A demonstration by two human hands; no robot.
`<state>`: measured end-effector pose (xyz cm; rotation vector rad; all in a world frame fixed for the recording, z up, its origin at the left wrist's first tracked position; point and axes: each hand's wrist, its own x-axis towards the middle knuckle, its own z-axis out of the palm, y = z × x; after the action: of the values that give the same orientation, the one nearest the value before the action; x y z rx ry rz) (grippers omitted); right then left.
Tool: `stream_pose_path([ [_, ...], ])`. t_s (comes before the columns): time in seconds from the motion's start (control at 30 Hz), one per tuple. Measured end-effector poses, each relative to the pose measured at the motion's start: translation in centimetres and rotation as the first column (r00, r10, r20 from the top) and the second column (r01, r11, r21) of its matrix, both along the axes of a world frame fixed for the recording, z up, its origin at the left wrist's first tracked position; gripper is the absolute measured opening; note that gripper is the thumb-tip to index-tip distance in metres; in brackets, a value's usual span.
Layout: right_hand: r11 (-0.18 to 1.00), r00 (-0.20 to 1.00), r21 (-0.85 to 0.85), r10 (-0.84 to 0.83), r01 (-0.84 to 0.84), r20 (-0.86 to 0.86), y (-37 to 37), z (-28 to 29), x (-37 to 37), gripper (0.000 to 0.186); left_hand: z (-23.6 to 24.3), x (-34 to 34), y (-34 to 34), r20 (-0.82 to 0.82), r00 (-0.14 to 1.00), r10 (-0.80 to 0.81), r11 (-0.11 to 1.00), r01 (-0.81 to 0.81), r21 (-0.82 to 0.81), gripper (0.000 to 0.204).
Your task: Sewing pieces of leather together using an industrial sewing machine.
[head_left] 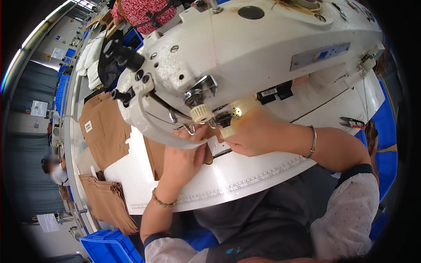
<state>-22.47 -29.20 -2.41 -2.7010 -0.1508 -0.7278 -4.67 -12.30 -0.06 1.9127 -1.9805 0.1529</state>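
Beneath the near end of the white sewing machine, a brown fabric panel is laid flat on the white worktable; its left margin is exposed, while its inner part is hidden by the machine's curved guard and by the left hand. The left hand is placed over the panel, just in front of the sewing machine, with the fingers loosely extended beneath the guard; the cloth seems to be pressed rather than pinched, though the fingertips are partly covered. The right hand is half closed under the arm of the sewing machine, its fingers bent toward the thumb; whether cloth is held there cannot be told. To the left of the sewing machine, a labelled brown piece is spread out, and a layered brown stack is seen nearer the body. From the crisp folds of the stack, the fabric is judged light, matt and moderately firm, easily creased but hardly fragile, with little tendency to slip. It is best steadied with flat fingers near its exposed margin, clear of the sewing machine's needle area.
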Motion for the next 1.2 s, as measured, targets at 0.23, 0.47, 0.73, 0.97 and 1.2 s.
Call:
stream_pose_path([
  [0.23,0.999,0.999,0.029,0.045,-0.044,-0.025,-0.7,0.5,-0.2,0.008,-1.8,0.5,0.4,-0.059,0.993,-0.104,0.994,0.106,0.031,0.047],
  [0.47,0.995,0.997,0.069,0.071,-0.069,-0.034,-0.6,0.7,-0.6,0.011,-2.2,0.9,0.2,-0.048,0.991,-0.121,0.993,0.121,-0.006,0.049],
  [0.73,0.996,0.998,-0.081,-0.041,0.037,-0.052,-0.8,0.6,0.0,0.016,-1.6,1.9,-1.1,-0.079,0.982,-0.169,0.984,0.162,-0.077,0.042],
  [0.97,0.997,0.995,-0.05,-0.059,0.063,0.079,-1.1,-0.1,0.4,0.012,-2.0,3.3,-2.3,-0.07,0.996,-0.048,0.999,0.047,-0.01,0.027],
  [1.2,0.996,0.996,-0.059,-0.07,0.073,0.046,-1.0,-0.1,0.4,0.01,-3.0,4.6,-2.2,-0.026,0.999,0.031,0.999,-0.031,0.035,0.029],
])
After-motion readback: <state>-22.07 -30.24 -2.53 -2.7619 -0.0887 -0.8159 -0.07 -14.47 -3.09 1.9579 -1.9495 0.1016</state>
